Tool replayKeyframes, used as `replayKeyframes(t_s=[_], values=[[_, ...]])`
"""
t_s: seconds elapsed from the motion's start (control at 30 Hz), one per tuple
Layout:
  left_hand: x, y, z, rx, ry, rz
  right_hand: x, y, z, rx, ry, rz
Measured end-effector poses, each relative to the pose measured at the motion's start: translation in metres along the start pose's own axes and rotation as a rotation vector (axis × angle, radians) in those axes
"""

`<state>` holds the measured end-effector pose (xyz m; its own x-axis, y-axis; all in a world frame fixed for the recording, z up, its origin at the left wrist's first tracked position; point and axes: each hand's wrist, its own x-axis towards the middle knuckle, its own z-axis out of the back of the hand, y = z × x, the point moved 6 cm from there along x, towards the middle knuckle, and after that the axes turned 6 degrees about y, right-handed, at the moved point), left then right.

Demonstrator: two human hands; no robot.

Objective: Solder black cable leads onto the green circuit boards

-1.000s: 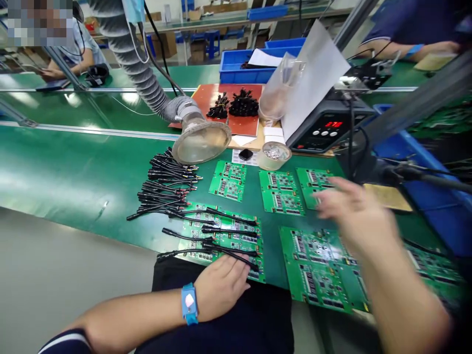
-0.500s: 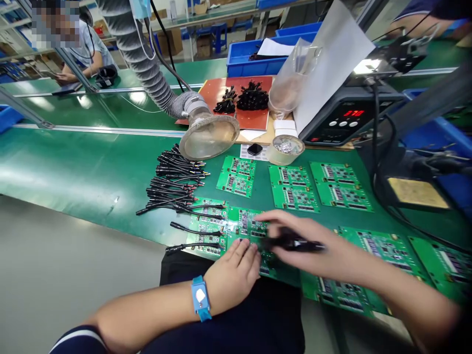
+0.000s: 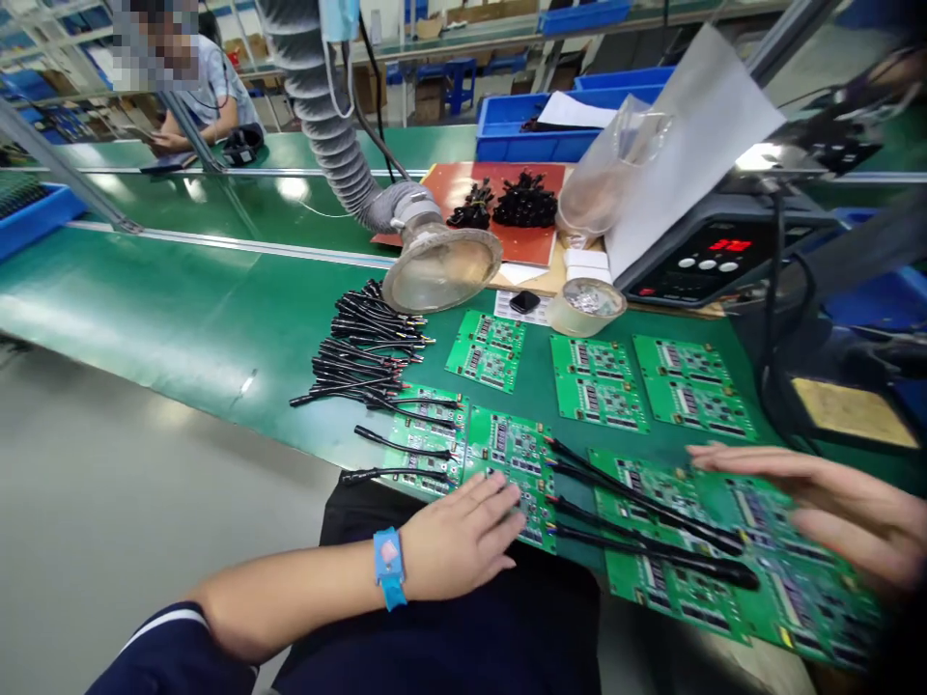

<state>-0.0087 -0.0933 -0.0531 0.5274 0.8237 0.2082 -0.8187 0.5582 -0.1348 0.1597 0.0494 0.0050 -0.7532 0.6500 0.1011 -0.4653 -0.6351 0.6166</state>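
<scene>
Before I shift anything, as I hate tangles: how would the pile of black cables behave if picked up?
The pile of black cables would probably shift loosely, as no tie shows. Its cables look bendable, being slim and curved; crossed ones might snag.

head view | looks from above | faces forward and down | green bench (image 3: 203,290) close below

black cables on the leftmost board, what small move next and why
Perhaps bring the right hand over and swing those cables rightward off the leftmost board: they lie across it, while the neighbouring board, under the left hand, has its cables trailing right.
</scene>
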Motion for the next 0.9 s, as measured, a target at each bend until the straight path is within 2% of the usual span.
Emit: replayKeyframes(t_s=[0.1,0.2,0.23,0.3,0.47,0.57,0.67,0.8,0.87,0.9], values=[[-0.036,0.009,0.009,-0.05,-0.111,0.008,0.045,0.045,-0.042,-0.166,0.087,0.095],[-0.062,0.023,0.009,0.007,-0.141,0.158,0.089,0.094,-0.097,-0.26,0.182,0.189],[-0.065,0.027,0.008,0.03,-0.13,0.198,0.101,0.107,-0.115,-0.329,0.239,0.212],[-0.065,0.033,0.006,0.056,-0.108,0.249,0.118,0.126,-0.139,-0.375,0.272,0.224],[-0.055,0.037,0.003,0.066,-0.101,0.254,0.135,0.143,-0.168,-0.397,0.305,0.209],[-0.053,0.038,0.004,0.068,-0.078,0.256,0.138,0.148,-0.172,-0.343,0.343,0.21],[-0.053,0.04,0.008,0.062,-0.11,0.277,0.133,0.137,-0.155,-0.231,0.366,0.203],[-0.054,0.042,0.01,0.029,-0.183,0.307,0.105,0.086,-0.108,-0.03,0.359,0.16],[-0.055,0.043,0.012,0.008,-0.202,0.318,0.09,0.057,-0.087,0.271,0.278,0.079],[-0.054,0.043,0.014,-0.011,-0.2,0.322,0.085,0.048,-0.083,0.322,0.259,0.063]])
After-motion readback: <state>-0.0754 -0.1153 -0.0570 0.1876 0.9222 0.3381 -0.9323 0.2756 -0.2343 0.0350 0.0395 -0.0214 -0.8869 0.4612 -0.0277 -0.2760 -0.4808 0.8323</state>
